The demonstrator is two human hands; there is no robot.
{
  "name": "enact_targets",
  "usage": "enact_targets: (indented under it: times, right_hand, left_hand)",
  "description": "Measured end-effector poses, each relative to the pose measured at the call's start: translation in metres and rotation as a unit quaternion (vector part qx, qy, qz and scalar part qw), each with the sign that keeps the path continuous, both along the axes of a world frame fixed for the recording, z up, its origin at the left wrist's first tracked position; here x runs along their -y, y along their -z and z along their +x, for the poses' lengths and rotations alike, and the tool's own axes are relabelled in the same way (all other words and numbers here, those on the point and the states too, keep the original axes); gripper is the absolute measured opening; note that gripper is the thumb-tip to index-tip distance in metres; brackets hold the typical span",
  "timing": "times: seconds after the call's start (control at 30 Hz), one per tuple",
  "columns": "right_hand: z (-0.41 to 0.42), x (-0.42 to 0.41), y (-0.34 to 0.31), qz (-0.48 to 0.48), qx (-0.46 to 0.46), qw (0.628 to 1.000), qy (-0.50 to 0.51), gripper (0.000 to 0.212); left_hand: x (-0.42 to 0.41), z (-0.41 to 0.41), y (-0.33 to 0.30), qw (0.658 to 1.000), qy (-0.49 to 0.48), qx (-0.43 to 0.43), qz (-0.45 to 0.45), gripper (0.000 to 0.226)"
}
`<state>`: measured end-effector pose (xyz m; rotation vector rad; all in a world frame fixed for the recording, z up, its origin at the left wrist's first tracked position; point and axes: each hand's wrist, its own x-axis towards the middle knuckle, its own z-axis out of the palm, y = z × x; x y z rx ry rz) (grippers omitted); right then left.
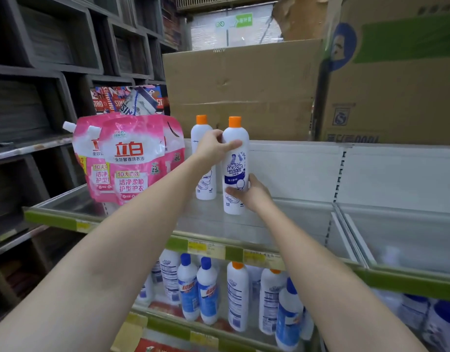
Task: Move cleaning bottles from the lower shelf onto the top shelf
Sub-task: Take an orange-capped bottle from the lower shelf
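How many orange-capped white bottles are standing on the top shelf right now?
2: the front bottle, held by the left hand and right hand, and the back bottle just left behind it.

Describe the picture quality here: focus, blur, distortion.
Head view: wide-angle bending bows the green-edged top shelf; the white orange-capped bottle, gripped by left hand and right hand, is sharp; blue-capped bottles below look soft; lighting even.
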<state>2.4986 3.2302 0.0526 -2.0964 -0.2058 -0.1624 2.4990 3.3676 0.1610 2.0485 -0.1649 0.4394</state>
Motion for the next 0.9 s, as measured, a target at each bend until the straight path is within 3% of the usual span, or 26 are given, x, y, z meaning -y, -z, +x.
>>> enact_targets:
  times: [0.07, 0.2, 0.4, 0.7, 0.9]
  right_hand:
    - [0.013, -0.003, 0.0, -0.002, -0.005, 1.0, 0.002, 0.053]
    - [0.034, -0.01, 0.0, 0.003, -0.007, 1.0, 0.014, 0.054]
    - [0.056, -0.019, 0.001, 0.045, 0.003, 0.999, 0.004, 0.055]
    - [0.058, -0.025, 0.0, 0.062, 0.011, 0.998, 0.02, 0.054]
    - [0.046, -0.025, -0.003, -0.039, -0.056, 0.997, 0.028, 0.053]
  left_hand:
    - [0.001, 0.009, -0.003, 1.0, -0.016, 0.015, 0.013, 0.036]
    - [0.002, 0.02, -0.007, 0.999, -0.032, 0.033, 0.019, 0.055]
    - [0.002, 0.041, -0.012, 0.99, -0.095, 0.04, 0.097, 0.063]
    - [-0.001, 0.048, -0.013, 0.989, -0.104, 0.025, 0.101, 0.065]
    - [-0.001, 0.04, -0.012, 0.981, -0.151, 0.049, 0.108, 0.031]
